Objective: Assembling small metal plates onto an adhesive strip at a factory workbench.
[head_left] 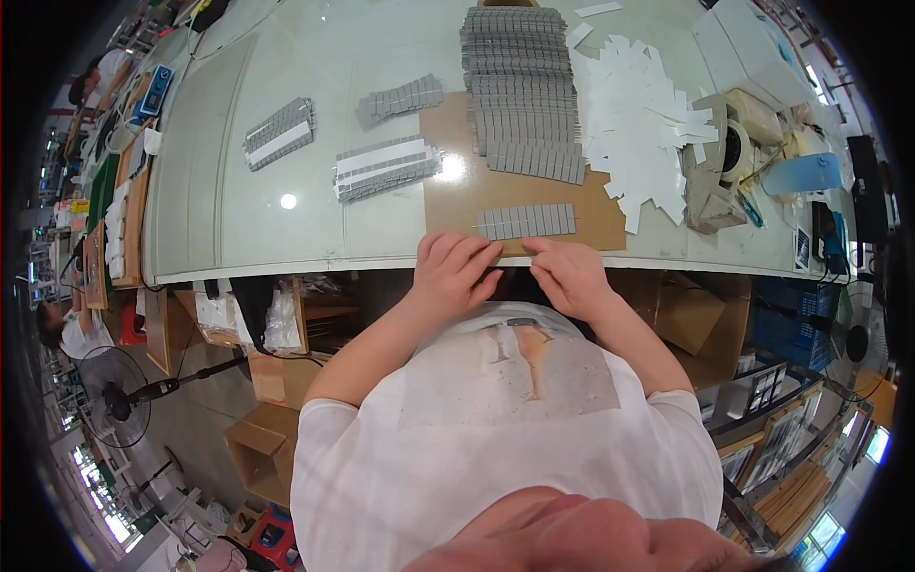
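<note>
A short grey segmented strip (526, 221) lies crosswise on a brown board (448, 205) near the table's front edge. My left hand (455, 272) rests at that edge by the strip's near left end, fingers half bent and thumb apart from them. Opposite it, my right hand (569, 275) has its index fingertip close to the strip's near side, with its thumb apart and the other fingers curled under. I see nothing held in either hand. Whether the fingertips touch the strip, I cannot tell.
Beyond the strip stands a long overlapping stack of grey strips (522, 95). White paper slips (637, 124) lie heaped to its right, beside a tape dispenser (717, 172) and a blue bottle (801, 173). Smaller strip bundles (386, 169) lie leftward. A fan (119, 396) stands lower left.
</note>
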A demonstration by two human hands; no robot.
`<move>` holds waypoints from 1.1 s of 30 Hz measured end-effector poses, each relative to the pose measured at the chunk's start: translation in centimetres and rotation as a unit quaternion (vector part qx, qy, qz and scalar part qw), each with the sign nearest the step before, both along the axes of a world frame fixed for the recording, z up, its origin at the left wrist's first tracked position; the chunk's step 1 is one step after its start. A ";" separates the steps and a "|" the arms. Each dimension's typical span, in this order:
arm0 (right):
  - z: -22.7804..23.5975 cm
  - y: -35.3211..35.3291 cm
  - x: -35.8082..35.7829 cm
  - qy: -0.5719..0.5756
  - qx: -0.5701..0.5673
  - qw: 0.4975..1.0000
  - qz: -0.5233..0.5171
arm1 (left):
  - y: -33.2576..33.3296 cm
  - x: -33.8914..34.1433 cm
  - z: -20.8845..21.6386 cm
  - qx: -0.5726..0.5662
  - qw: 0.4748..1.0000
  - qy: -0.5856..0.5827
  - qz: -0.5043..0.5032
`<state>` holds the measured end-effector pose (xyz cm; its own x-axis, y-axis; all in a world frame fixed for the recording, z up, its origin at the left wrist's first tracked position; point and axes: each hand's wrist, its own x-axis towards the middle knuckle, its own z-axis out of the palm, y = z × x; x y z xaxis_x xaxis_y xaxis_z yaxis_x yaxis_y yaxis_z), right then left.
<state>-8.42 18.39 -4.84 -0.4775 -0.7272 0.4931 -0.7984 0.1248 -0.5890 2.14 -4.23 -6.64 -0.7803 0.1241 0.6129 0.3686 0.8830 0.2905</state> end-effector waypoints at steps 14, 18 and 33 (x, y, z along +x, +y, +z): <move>-0.2 -1.8 0.0 0.029 0.016 0.999 0.017 | 0.4 -0.3 0.2 -0.038 0.999 0.008 0.013; -0.5 -1.8 0.0 0.028 0.009 0.999 0.018 | 0.4 -0.3 0.2 -0.032 0.999 -0.001 0.015; 0.3 -2.7 0.4 0.040 0.034 0.998 0.035 | -0.1 -0.1 -0.7 0.017 1.000 0.021 0.011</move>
